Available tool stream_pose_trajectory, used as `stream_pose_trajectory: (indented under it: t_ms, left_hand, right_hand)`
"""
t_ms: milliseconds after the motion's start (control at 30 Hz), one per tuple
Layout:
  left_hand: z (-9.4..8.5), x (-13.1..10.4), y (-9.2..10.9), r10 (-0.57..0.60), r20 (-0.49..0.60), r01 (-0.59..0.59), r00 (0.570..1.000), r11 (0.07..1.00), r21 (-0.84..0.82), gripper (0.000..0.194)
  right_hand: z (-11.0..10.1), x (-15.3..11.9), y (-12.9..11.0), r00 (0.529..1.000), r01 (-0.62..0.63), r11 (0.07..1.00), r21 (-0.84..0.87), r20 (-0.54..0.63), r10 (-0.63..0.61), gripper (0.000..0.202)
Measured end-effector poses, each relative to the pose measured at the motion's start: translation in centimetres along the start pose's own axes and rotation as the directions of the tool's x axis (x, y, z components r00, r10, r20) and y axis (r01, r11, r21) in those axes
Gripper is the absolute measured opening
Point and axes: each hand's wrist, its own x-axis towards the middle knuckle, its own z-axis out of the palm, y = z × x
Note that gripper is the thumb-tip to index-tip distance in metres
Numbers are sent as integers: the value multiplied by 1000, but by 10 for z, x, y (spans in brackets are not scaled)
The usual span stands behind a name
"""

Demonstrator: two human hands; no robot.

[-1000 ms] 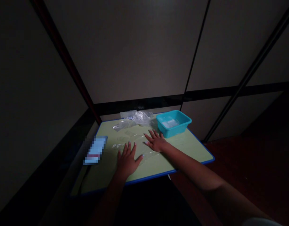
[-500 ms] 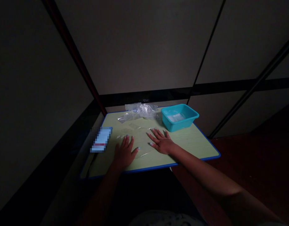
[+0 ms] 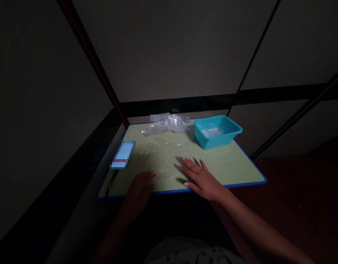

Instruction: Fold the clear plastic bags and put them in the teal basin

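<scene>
A clear plastic bag or sheet (image 3: 166, 156) lies spread flat on the pale table (image 3: 235, 167), its outline faint. My right hand (image 3: 200, 178) hovers just above the table at the sheet's right side, fingers spread and holding nothing; a shadow shows beneath the fingertips. Over the table's front edge, at the sheet's near left corner, is my left hand (image 3: 141, 187). It is dark and smeared by motion, so whether its fingers grip the plastic cannot be made out.
Crumpled clear plastic bags (image 3: 170, 123) lie along the back edge. A turquoise basin (image 3: 217, 141) with something pale and flat inside stands at the back right. On the left edge rests a blurred-out, phone-like rectangle (image 3: 123, 154). Panelled walls (image 3: 171, 51) border the table behind and left.
Both hands have lifted off the flat plastic and drawn back toward the table's front edge. My left hand's fingers have gone from spread to bunched-looking. The view has shifted slightly.
</scene>
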Motion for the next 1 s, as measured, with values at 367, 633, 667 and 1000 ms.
stream_pose_trajectory:
  t_ms: [367,633,667,1000]
  left_hand:
    - [34,61,28,-240,40,221,970,938,267,20]
    - [36,67,22,-241,73,251,968,939,-233,20]
    - [36,68,21,-264,77,275,961,911,-307,21]
    - [24,56,24,-380,96,392,920,886,-247,26]
  right_hand:
    - [20,15,-15,994,40,999,-3,99,-39,63]
    - [20,13,-14,997,40,999,20,69,-41,68]
    - [20,13,-14,997,40,999,27,68,-42,69]
    - [17,9,-14,999,33,997,73,37,-36,75]
